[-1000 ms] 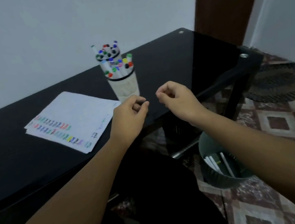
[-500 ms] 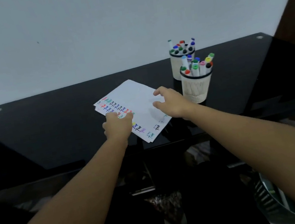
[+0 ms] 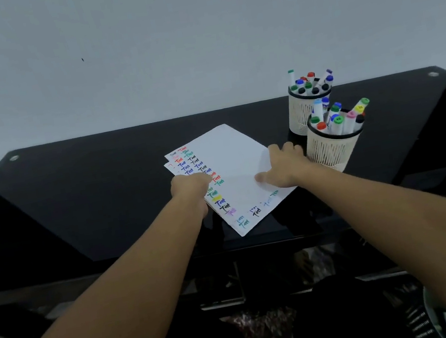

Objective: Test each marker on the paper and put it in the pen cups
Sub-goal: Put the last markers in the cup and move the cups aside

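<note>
Both hands, left (image 3: 189,187) and right (image 3: 284,166), press flat-fingered on paper (image 3: 230,150) beside pen cups (image 3: 331,150).

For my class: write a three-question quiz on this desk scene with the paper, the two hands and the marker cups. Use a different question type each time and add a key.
1. True or false: a marker lies loose on the paper.
2. Which hand rests nearer the pen cups? A) left hand B) right hand
3. Fill in: the near pen cup and the far pen cup stand on the black ____.

Key: 1 false, all markers in view stand in the cups; 2 B; 3 table.
</note>
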